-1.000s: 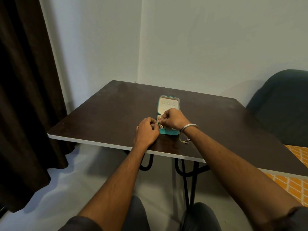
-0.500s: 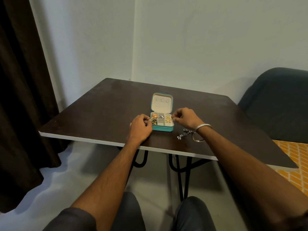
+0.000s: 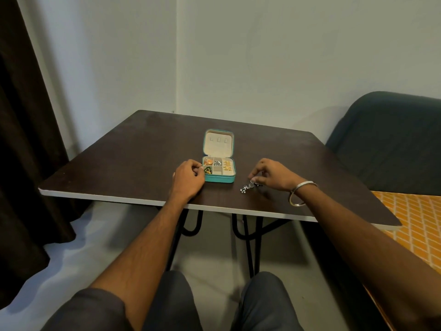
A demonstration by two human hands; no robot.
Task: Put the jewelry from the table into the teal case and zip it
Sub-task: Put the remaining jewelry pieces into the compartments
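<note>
The teal case [image 3: 219, 179] lies open on the dark table [image 3: 143, 149], its cream lid [image 3: 218, 143] tipped back. Gold, silver and green pieces fill several of its compartments. My left hand [image 3: 188, 175] rests curled against the case's left side, fingertips touching its edge. To the right of the case, a silver jewelry piece [image 3: 249, 186] with dark stones lies on the table. My right hand [image 3: 270, 174] hovers over its far end, fingertips pinching it. A metal bangle [image 3: 299, 195] hangs on my right wrist.
A dark green chair [image 3: 391, 142] stands at the table's right. A dark curtain [image 3: 21, 139] hangs on the left. An orange patterned surface [image 3: 415, 220] lies beyond the table's right corner. The table's white front edge [image 3: 119, 198] is near my knees.
My right hand left the case and moved right to the silver piece on the table, fingers now closing on it. My left hand stayed at the case's left side.
</note>
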